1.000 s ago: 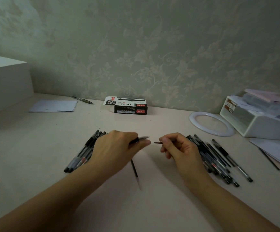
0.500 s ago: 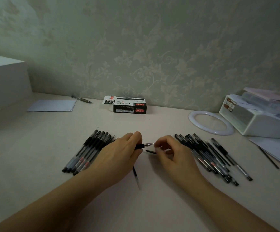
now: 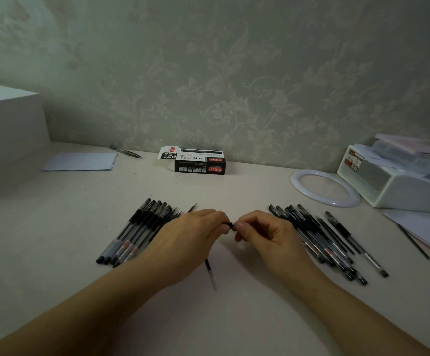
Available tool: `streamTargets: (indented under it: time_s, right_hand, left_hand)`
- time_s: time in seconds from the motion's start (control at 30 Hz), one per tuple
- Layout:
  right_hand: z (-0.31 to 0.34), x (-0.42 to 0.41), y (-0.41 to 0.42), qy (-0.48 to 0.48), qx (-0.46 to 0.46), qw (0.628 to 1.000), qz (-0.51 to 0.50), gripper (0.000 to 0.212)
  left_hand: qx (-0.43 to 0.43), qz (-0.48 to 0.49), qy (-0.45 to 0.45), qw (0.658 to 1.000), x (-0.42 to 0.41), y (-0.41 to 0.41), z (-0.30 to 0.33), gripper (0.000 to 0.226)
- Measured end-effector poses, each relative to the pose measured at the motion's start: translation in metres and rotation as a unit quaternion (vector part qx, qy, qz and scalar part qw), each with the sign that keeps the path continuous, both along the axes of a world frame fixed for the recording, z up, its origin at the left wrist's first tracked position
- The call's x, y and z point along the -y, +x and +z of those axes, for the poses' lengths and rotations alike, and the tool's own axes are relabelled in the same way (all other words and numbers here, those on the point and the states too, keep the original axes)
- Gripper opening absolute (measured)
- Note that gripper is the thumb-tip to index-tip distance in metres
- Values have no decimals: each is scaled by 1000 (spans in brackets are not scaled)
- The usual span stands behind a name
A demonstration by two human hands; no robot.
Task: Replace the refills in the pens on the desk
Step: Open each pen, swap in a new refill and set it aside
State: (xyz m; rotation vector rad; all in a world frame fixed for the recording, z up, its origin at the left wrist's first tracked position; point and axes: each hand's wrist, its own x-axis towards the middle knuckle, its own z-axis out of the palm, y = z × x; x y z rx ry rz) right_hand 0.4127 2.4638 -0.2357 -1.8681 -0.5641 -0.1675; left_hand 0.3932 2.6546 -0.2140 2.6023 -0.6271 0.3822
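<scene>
A person's left hand (image 3: 195, 237) and right hand (image 3: 265, 233) are meeting over the desk (image 3: 54, 253), fingertips of both pinching a small dark pen (image 3: 230, 225) part between them. A loose refill (image 3: 210, 272) is lying just below that grip. One row of pens (image 3: 134, 235) is lying left of it, another pile (image 3: 319, 240) right. Judging by this, keeping the parts in line and twisting gently should serve best. Beyond the grip, a cardboard box (image 3: 195, 163) is standing with its flap open, contents unseen.
</scene>
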Motion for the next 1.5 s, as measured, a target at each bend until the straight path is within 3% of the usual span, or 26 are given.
streamTargets:
  time_s: [0.03, 0.3, 0.43, 0.6, 0.73, 0.8, 1.13, 1.2, 1.33, 1.4, 1.5]
  right_hand:
    - [0, 0, 0, 3, -7, 1000, 6, 7]
    - [2, -3, -2, 23, -20, 999, -31, 25]
    - [1, -1, 0, 7, -13, 1000, -21, 3]
    - [1, -3, -1, 12, -17, 999, -34, 17]
    - [0, -2, 0, -6, -9, 1000, -25, 5]
    - [0, -1, 0, -4, -6, 1000, -21, 14]
    - [2, -2, 0, 55, -36, 997, -27, 8]
    - [2, -1, 2, 92, -48, 994, -44, 16]
    - [3, 2, 3, 137, -50, 984, -104, 11]
    - [2, 3, 3, 110, -33, 985, -130, 12]
    - [0, -1, -1, -38, 7, 992, -120, 16]
  left_hand:
    - [-2, 6, 5, 1000, 0, 0, 0, 25]
    - [9, 16, 22, 1000, 1, -1, -2, 26]
    - [16, 22, 16, 1000, 1, -1, -3, 27]
    - [16, 14, 2, 1000, 1, -1, -4, 26]
    - [19, 13, 7, 1000, 1, 0, -6, 25]
    - [20, 17, 8, 1000, 1, 0, -6, 26]
    - [24, 13, 8, 1000, 3, -2, -5, 19]
    - [28, 12, 11, 999, 3, -2, -5, 20]
    - [38, 28, 15, 999, 0, -1, -5, 24]
    - [39, 44, 13, 998, -1, -1, -5, 25]
    - [34, 63, 13, 997, -2, 1, -6, 26]
